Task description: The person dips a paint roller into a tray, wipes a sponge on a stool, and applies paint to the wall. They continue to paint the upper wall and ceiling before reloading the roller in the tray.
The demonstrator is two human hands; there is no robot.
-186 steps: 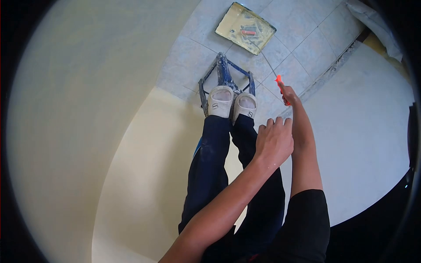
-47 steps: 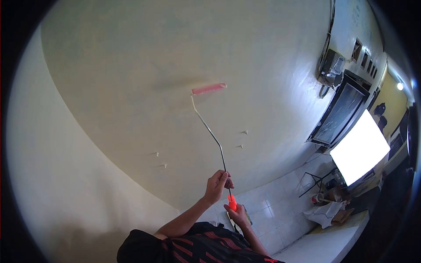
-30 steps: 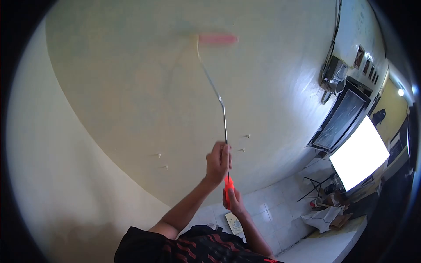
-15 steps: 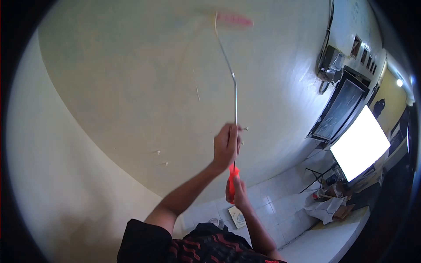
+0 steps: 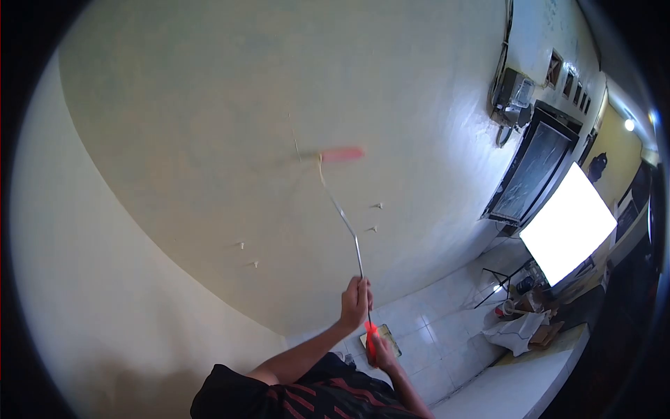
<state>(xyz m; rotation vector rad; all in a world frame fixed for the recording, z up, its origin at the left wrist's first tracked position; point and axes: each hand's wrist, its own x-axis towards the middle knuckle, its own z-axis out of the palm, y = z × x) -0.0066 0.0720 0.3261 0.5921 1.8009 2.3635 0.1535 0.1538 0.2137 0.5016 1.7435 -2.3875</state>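
The left hand [image 5: 356, 302] had its fingers closed firmly round the metal rod [image 5: 358, 250], and just below them the right hand [image 5: 382, 353] had its fingers wrapped on the orange handle [image 5: 372, 340] of the same paint roller. Its pink sleeve [image 5: 343, 153] was beyond the left fingers, in front of the pale wall [image 5: 209, 140]; because of the blur, I could not tell whether it was touching.

In my judgement, the sleeve could catch on the wall plugs [image 5: 380, 206] above the left fingers if a stroke came down too far right. The bent rod could also twist if the two grips turned unequally, and wet paint could drip toward the fingers below.

The paint tray [image 5: 394, 338] was on the floor, behind the right fingers in view; its inside looked pale yellowish, but the paint depth was hidden. A red-and-white bucket [image 5: 502, 309], well to the right of the fingers, was too small to show its contents
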